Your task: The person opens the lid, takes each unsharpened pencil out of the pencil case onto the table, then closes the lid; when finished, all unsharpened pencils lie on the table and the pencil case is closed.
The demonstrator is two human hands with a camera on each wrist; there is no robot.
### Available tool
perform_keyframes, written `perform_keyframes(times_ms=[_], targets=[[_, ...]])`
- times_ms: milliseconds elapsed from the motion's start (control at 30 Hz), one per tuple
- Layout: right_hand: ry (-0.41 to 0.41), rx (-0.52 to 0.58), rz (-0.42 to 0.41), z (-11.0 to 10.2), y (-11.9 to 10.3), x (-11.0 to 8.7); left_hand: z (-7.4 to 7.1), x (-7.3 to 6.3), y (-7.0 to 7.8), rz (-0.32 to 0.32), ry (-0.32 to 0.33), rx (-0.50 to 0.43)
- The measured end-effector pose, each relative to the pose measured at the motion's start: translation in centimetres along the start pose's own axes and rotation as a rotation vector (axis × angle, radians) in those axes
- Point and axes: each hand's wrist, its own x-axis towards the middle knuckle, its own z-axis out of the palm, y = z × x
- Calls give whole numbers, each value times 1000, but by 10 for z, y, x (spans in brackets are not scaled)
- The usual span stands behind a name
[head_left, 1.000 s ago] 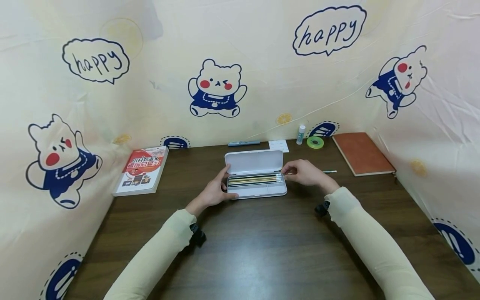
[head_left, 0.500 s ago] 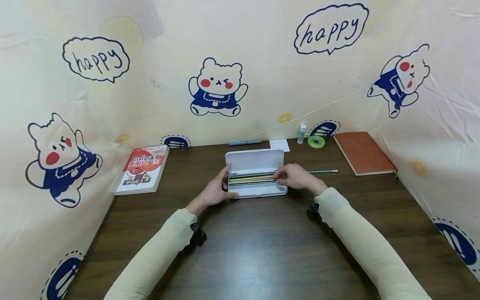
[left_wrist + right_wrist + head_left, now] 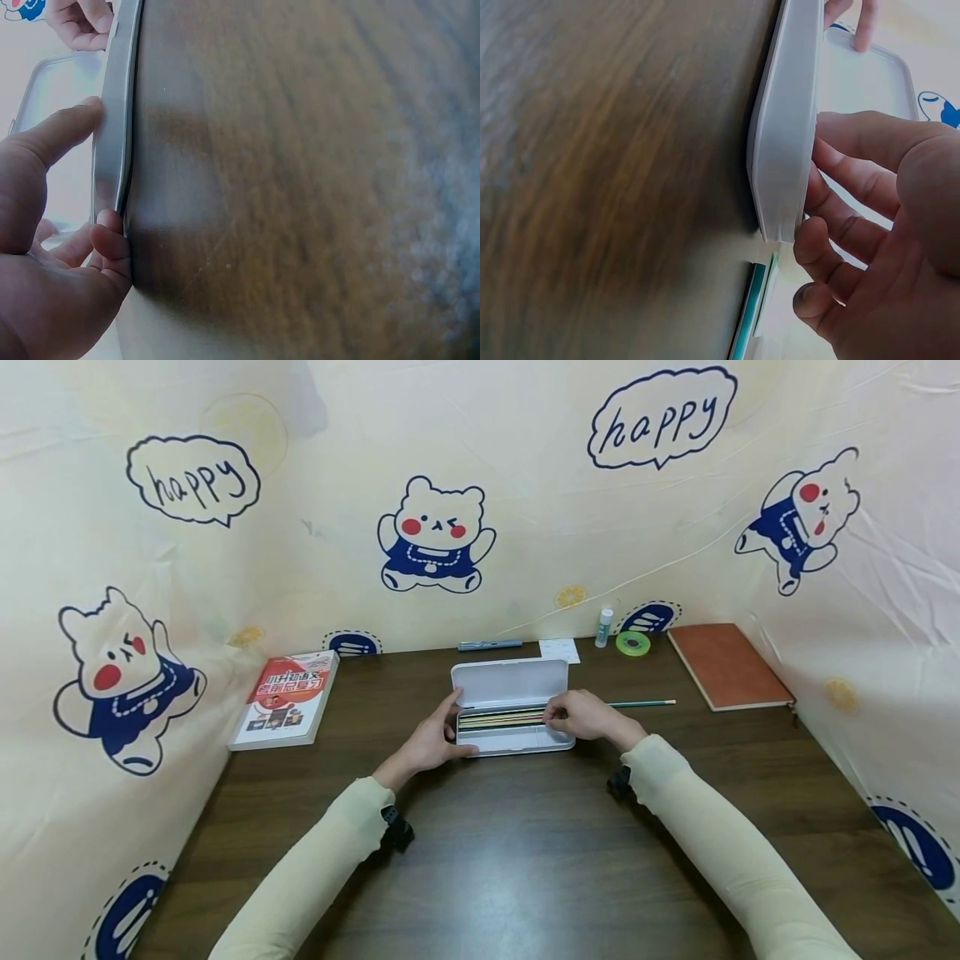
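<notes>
A white pencil case point(image 3: 510, 742) lies with its lid point(image 3: 510, 683) raised, several pencils point(image 3: 498, 719) along its back compartment. My left hand point(image 3: 429, 739) grips its left end, thumb on the front edge and fingers behind. In the left wrist view the thumb point(image 3: 71, 127) lies across the rim. My right hand point(image 3: 587, 714) reaches over the case's right end, its thumb and forefinger curled together at the pencils' right ends. The case wall point(image 3: 787, 127) hides those fingertips in the right wrist view. A teal pencil point(image 3: 645, 703) lies on the table just beyond this hand.
A red-and-white book point(image 3: 285, 702) lies at the left, a brown notebook point(image 3: 731, 667) at the right. Along the back are a blue-grey pen point(image 3: 490, 645), a white card point(image 3: 559, 650), a glue stick point(image 3: 603, 628) and green tape point(image 3: 632, 644). Printed cloth point(image 3: 300, 560) surrounds the wooden table point(image 3: 495, 860).
My right hand has moved left from beside the case's right end to over the pencils inside, uncovering more of the teal pencil. My left hand and the case have stayed put.
</notes>
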Motion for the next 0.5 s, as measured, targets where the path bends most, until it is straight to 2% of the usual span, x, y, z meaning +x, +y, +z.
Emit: perform_keyframes(times_ms=[267,500], targets=[[-33,20,30,-2,-2,1,0,1,-2,-6,-3,-7],[-16,35,33,-2,-3,2,0,1,-2,3,-5,-2]])
